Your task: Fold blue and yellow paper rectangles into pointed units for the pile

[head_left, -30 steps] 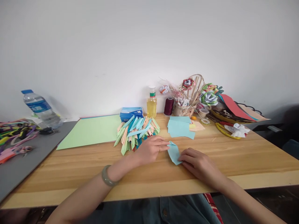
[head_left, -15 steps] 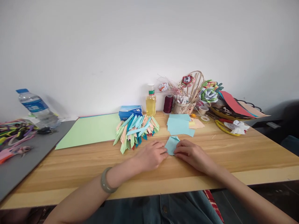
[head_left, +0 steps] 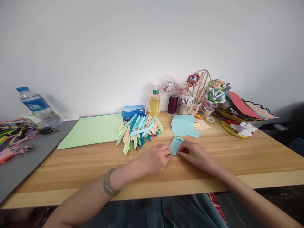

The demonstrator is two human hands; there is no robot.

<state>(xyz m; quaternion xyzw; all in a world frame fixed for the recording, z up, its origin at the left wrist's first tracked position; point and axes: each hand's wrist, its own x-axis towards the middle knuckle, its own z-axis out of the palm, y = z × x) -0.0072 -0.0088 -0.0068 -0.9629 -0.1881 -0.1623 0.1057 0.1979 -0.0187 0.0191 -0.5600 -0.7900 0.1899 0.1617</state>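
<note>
A small piece of light blue paper (head_left: 175, 145) lies on the wooden table between my hands, its top corner folded over. My left hand (head_left: 158, 157) pinches the paper's left lower edge with curled fingers. On the other side, my right hand (head_left: 193, 155) has thumb and fingertips closed on the right edge. Just beyond the hands lie flat light blue sheets (head_left: 182, 126). A heap of folded paper strips (head_left: 140, 131) in green, blue and peach sits to the left.
A large green sheet (head_left: 95, 131) covers the table's left part. At the back stand a tissue pack (head_left: 133, 111), a bottle of yellow liquid (head_left: 155, 103), a dark red thread spool (head_left: 172, 104) and a basket (head_left: 188, 109) with sticks. Crumpled white paper (head_left: 244, 129) lies right.
My right fingers have shifted slightly over the paper's right edge, covering a little more of it. My left hand has barely moved; the view has shifted slightly.
</note>
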